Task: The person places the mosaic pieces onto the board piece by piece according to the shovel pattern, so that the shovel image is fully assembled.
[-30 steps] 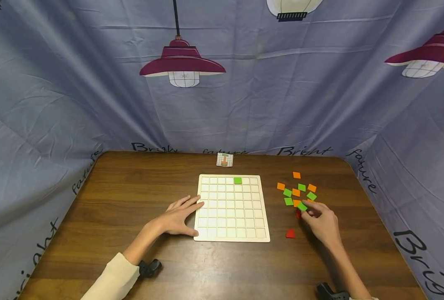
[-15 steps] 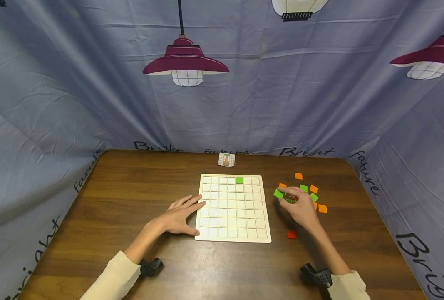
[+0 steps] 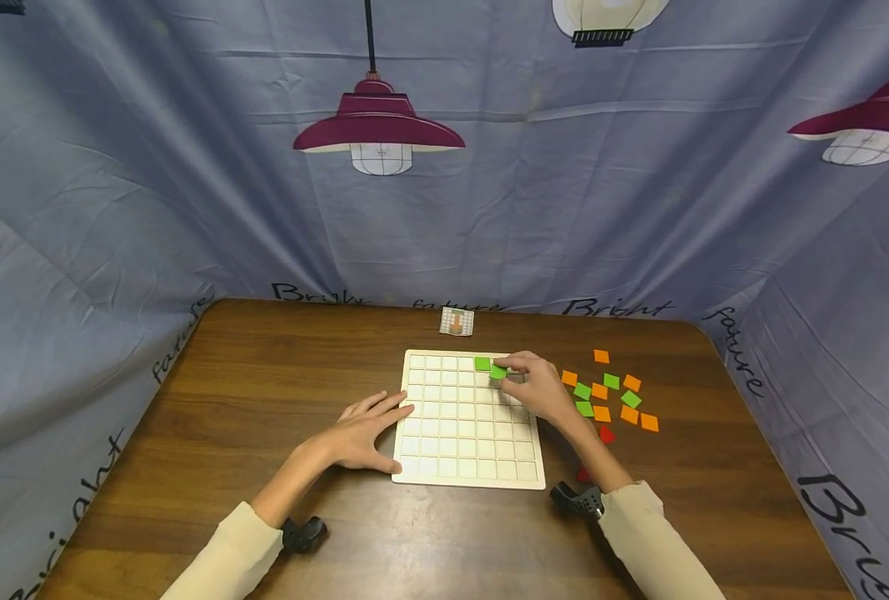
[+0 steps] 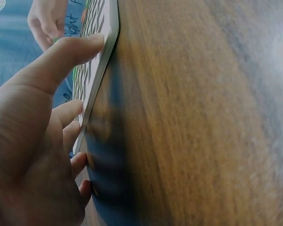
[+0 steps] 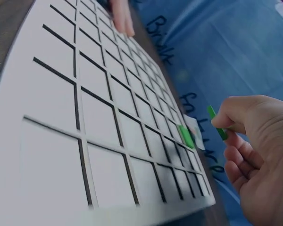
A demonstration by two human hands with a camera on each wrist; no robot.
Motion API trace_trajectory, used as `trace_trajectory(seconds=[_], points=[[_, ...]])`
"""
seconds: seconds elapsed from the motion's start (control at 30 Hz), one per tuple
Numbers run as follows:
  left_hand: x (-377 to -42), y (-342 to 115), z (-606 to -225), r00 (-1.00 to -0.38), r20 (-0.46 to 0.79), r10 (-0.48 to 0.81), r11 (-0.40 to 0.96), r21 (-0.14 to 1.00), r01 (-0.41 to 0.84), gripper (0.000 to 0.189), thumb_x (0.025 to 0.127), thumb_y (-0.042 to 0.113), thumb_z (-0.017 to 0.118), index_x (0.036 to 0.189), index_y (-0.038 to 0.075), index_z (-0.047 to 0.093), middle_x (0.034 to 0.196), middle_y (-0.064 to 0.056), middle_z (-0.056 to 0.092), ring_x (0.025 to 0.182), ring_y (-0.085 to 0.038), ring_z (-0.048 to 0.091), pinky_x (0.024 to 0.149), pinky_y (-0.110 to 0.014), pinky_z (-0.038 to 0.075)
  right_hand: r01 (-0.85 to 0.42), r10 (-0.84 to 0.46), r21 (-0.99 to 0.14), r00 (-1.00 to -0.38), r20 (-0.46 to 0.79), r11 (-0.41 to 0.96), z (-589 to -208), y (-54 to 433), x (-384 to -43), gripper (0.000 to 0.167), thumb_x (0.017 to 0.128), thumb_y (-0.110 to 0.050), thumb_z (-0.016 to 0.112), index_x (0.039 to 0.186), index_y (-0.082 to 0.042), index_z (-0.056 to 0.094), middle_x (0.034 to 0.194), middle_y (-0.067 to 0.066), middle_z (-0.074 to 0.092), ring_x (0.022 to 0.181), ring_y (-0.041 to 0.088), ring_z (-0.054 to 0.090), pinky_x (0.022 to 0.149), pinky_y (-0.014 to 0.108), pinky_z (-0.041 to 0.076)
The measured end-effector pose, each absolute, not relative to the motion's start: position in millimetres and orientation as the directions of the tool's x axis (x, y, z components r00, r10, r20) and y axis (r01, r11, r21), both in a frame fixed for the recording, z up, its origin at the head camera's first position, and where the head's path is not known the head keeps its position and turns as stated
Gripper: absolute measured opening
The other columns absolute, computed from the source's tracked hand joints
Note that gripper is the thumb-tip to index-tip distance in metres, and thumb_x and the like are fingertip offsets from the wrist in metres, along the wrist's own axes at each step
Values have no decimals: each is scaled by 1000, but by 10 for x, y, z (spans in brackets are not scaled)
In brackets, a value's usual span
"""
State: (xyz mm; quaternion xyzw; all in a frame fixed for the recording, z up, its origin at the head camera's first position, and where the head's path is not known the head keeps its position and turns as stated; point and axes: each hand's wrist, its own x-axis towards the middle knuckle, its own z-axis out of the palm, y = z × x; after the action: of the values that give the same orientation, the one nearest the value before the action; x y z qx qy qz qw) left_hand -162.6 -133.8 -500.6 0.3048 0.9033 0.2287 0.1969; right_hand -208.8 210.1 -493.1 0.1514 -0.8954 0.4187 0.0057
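Note:
A white grid board point(image 3: 459, 442) lies on the wooden table. My left hand point(image 3: 357, 437) rests at the board's left edge, its fingers spread and their tips on the rim. In the left wrist view, the thumb of the left hand point(image 4: 52, 70) touches the board's edge. My right hand point(image 3: 541, 387) pinches a green square tile point(image 3: 498, 372) between thumb and fingers, over the board's top rows. The right wrist view shows this tile point(image 5: 217, 123) tilted and raised off the board. Another green tile point(image 3: 482, 364) sits in a top-row cell, just left of the pinched one.
Several orange tiles point(image 3: 601, 356) and green tiles point(image 3: 611, 381) lie scattered right of the board. Red pieces point(image 3: 606, 434) lie nearer the right forearm, one partly hidden by it. A small patterned card point(image 3: 456, 322) lies behind the board. Printed curtains point(image 3: 489, 208) surround the table.
My right hand has carried the green tile from the scattered pieces leftward to over the board's top rows. The left hand stays at the board's edge.

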Motion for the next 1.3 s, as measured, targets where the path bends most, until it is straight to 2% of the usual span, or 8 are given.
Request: trace_trajectory(seconds=[0.07, 0.2, 0.33, 0.43, 0.5, 0.7, 1.0, 1.3], points=[[-1629, -1330, -5006, -737, -219, 640, 714, 525, 463, 94, 81, 47, 78, 158, 18, 32, 166, -3, 16, 150, -36, 8, 111, -66, 13, -271, -276, -756, -953, 124, 595, -4960, 2035, -2131, 34, 90, -8, 67, 124, -5, 71, 125, 13, 62, 108, 35, 62, 83, 45, 53], [-1629, -1319, -5006, -738, -212, 640, 712, 526, 466, 94, 80, 47, 78, 158, 18, 33, 166, -3, 17, 150, -36, 9, 111, -67, 14, -280, -301, -765, -946, 118, 580, -5019, 1926, -2210, 35, 90, -6, 65, 124, -3, 70, 125, 14, 61, 112, 35, 62, 86, 46, 53], [-1625, -1318, -5007, -736, -212, 643, 708, 532, 465, 94, 81, 47, 78, 158, 17, 33, 165, -3, 17, 150, -37, 9, 111, -67, 13, -303, -327, -754, -937, 125, 583, -5049, 1848, -2282, 35, 89, -5, 65, 124, -2, 70, 124, 15, 62, 106, 31, 62, 80, 41, 51], [-1621, -1321, -5008, -736, -207, 644, 705, 534, 467, 94, 81, 47, 78, 158, 16, 33, 165, -4, 17, 149, -37, 9, 111, -68, 13, -310, -328, -736, -936, 126, 602, -5058, 1811, -2334, 35, 89, -5, 66, 123, -2, 71, 121, 14, 63, 94, 28, 58, 71, 39, 44], [-1618, -1324, -5004, -737, -206, 643, 706, 534, 466, 94, 80, 47, 78, 157, 16, 34, 165, -5, 17, 149, -38, 10, 110, -68, 13, -309, -327, -727, -937, 123, 613, -5067, 1791, -2373, 35, 88, -5, 66, 122, -3, 71, 120, 12, 64, 91, 26, 56, 70, 37, 43], [-1612, -1330, -4995, -737, -219, 639, 709, 539, 454, 94, 81, 46, 78, 158, 16, 33, 165, -5, 17, 150, -38, 9, 111, -67, 12, -289, -334, -719, -939, 84, 632, -5096, 1733, -2504, 36, 89, -7, 66, 124, -4, 71, 121, 11, 64, 101, 26, 59, 79, 37, 50], [-1620, -1321, -5018, -734, -228, 640, 712, 536, 454, 95, 81, 47, 78, 158, 15, 33, 165, -5, 17, 150, -37, 9, 111, -66, 13, -257, -342, -715, -939, 27, 650, -5112, 1694, -2593, 33, 89, -6, 68, 122, -7, 73, 120, 10, 65, 101, 28, 58, 75, 37, 50], [-1625, -1312, -5008, -736, -224, 638, 711, 539, 452, 95, 80, 46, 79, 158, 16, 33, 165, -4, 17, 150, -37, 9, 111, -66, 13, -250, -366, -715, -930, -9, 653, -5104, 1681, -2628, 33, 88, -5, 70, 120, -8, 74, 119, 9, 65, 105, 28, 55, 81, 38, 52]])
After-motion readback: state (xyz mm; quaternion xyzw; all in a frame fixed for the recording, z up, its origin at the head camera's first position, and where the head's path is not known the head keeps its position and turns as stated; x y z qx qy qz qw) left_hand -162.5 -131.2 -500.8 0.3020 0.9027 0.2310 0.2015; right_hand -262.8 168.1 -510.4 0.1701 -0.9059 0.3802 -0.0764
